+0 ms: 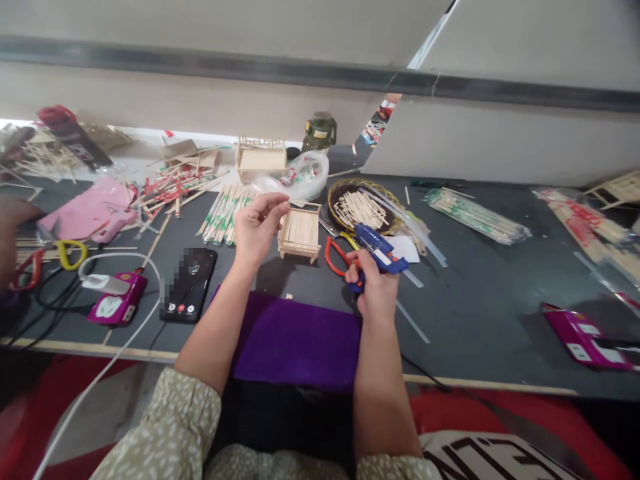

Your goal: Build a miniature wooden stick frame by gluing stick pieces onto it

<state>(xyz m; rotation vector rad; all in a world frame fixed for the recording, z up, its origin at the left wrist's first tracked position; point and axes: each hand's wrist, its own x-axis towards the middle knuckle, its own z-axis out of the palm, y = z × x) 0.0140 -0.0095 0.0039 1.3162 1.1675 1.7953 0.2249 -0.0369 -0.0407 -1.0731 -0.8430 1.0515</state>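
Observation:
A small frame of wooden sticks [300, 232] stands upright on the dark table, mid-view. Its upper left corner is pinched or touched by my left hand [259, 225], whose fingers are closed; exactly what lies between the fingertips is too small to tell. My right hand [373, 283] is wrapped round the handle of a blue glue gun [381, 250], whose nozzle points up and left toward the frame. Orange-handled scissors [334, 256] lie just left of the glue gun. A purple cloth [300, 337] covers the table edge between my forearms.
Behind the frame are a basket of short sticks [361, 208], a plastic bag [307, 175], another stick model [261, 160] and a green jar [320, 132]. A phone [189, 285] and a magenta power strip [119, 298] lie left. Another person's hand [15, 217] is far left.

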